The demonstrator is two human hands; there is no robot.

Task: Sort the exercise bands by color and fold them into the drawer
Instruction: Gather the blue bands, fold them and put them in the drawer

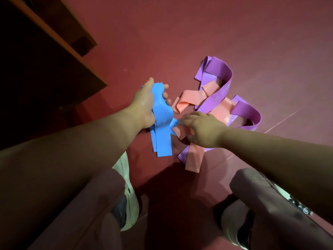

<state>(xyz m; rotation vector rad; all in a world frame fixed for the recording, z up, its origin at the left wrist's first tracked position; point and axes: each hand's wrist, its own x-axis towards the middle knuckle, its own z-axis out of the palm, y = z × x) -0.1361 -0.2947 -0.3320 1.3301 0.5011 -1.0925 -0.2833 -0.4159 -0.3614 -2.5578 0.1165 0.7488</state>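
Dark red floor point(180, 33) fills the view, seen from above by a crouching person whose knees and pale shoes point(128, 201) show at the bottom. A dark wooden cabinet point(54, 60) stands along the floor's upper left edge; no open drawer can be made out. The left hand point(144, 105) grips a bunch of blue bands point(162, 123), fingers curled round it, with the loose ends hanging down to the floor. Just to its right, the right hand point(200, 129) reaches palm down over a tangled heap, fingers spread and blurred. Whether it pinches anything cannot be told. The heap lies on the floor in front of the knees: pink bands point(187, 100) woven through a long purple band point(221, 73) that loops away from the person. Blue looks sorted out, while pink and purple remain mixed and nothing is folded. One likely risk is that pulling a pink strip drags the purple loop along, tightening the knot. Another is that the dangling blue ends slip from the grip or fall back into the heap.
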